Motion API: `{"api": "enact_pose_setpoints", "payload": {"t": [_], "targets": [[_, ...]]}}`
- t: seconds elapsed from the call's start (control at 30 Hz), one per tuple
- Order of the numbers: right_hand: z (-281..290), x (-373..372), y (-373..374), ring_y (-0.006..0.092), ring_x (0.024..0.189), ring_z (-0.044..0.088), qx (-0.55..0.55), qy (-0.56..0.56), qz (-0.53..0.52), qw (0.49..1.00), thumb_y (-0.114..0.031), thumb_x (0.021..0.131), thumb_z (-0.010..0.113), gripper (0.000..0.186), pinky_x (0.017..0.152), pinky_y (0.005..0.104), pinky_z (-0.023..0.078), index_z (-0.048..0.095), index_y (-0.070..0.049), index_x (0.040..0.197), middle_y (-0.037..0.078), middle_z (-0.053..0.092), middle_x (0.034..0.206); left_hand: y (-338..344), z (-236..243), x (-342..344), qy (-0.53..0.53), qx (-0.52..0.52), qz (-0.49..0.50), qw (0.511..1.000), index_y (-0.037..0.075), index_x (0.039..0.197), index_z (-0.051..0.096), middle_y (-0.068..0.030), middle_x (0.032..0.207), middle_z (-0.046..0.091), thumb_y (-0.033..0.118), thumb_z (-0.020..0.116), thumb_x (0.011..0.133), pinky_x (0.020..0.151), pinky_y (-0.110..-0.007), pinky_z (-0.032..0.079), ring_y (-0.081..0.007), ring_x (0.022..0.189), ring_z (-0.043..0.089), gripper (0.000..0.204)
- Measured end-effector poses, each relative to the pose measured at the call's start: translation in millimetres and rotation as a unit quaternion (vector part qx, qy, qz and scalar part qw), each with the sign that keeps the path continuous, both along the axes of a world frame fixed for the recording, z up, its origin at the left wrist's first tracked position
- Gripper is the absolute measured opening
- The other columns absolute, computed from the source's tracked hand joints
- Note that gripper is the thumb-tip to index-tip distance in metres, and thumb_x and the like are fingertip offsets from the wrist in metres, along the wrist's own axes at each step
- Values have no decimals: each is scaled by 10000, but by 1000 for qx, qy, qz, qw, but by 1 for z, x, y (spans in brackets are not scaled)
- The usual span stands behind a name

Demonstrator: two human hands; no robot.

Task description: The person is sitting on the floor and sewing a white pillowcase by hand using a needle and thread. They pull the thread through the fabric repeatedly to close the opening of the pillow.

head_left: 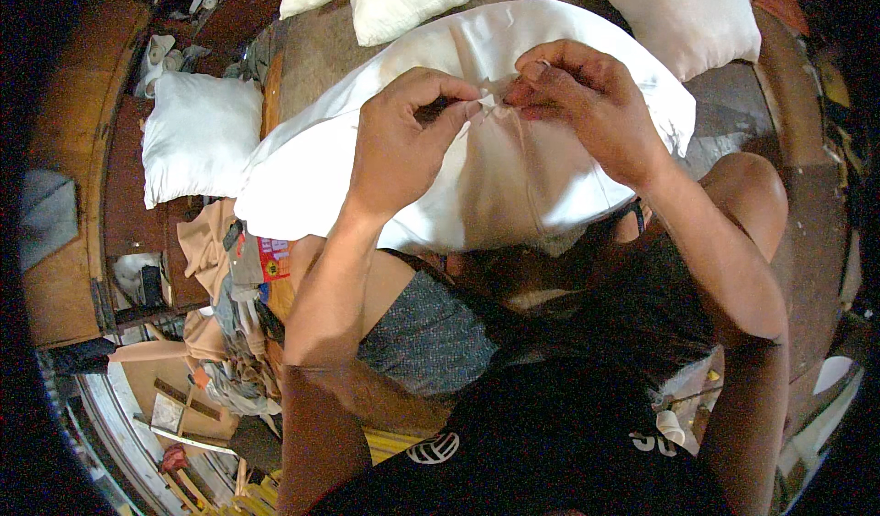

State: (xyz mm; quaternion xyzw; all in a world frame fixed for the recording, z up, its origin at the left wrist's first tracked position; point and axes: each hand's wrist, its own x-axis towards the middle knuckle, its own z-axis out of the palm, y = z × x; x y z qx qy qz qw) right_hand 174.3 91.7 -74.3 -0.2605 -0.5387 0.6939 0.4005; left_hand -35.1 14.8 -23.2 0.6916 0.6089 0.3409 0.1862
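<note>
A large white pillow (316, 163) lies across my lap, its glossy cover creased toward the middle. My left hand (401, 140) is closed, its thumb and forefinger pinching a small raised fold of white fabric (487, 101) at the pillow's centre. Just to the right of that fold, my right hand (591, 104) has its fingertips drawn together. Whatever those fingertips hold, if anything, is too small to make out. Both hands are over the pillow's upper face.
Other white pillows surround me: one at the left (203, 136), one beyond the work (431, 1), one at far right (683, 12). Wooden shelving (73, 149) stands at left. Crumpled cloths (215, 250) and mixed clutter lie below it.
</note>
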Motion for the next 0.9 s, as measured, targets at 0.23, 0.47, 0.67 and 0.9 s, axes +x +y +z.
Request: {"api": "enact_pose_setpoints", "payload": {"t": [0.23, 0.47, 0.67, 0.9], "targets": [[-1, 6, 1, 188, 1003, 717, -115, 19, 48, 992, -248, 1037, 640, 246, 898, 336, 588, 679, -29, 1144, 71, 728, 1057, -10, -8, 3, 97, 76, -5, 992, 43, 967, 745, -109, 1006, 704, 88, 783, 844, 861, -388, 540, -302, 944, 670, 136], [3, 4, 2, 263, 938, 747, -174, 45, 11, 984, -120, 979, 676, 215, 827, 364, 629, 673, 32, 1130, 147, 740, 1044, -13, -17, 6, 189, 190, -20, 963, 84, 963, 771, -112, 1063, 718, 106, 824, 809, 917, -390, 540, -303, 1056, 670, 165], [3, 11, 7, 181, 994, 714, 3, -59, 18, 998, -171, 1054, 596, 237, 851, 341, 598, 665, 3, 1200, 89, 734, 1067, -21, 1, 3, 162, 178, -34, 970, 27, 871, 686, -130, 1004, 688, 4, 756, 796, 899, -416, 515, -334, 997, 648, 106], [-1, 27, 2, 383, 1009, 690, 487, -285, -53, 824, 36, 899, 535, 300, 895, 428, 557, 651, 21, 1175, 209, 709, 1080, -72, 31, -16, 165, 125, 39, 978, -6, 899, 643, -165, 1019, 691, -30, 708, 841, 933, -390, 503, -315, 1022, 661, 90]]}}
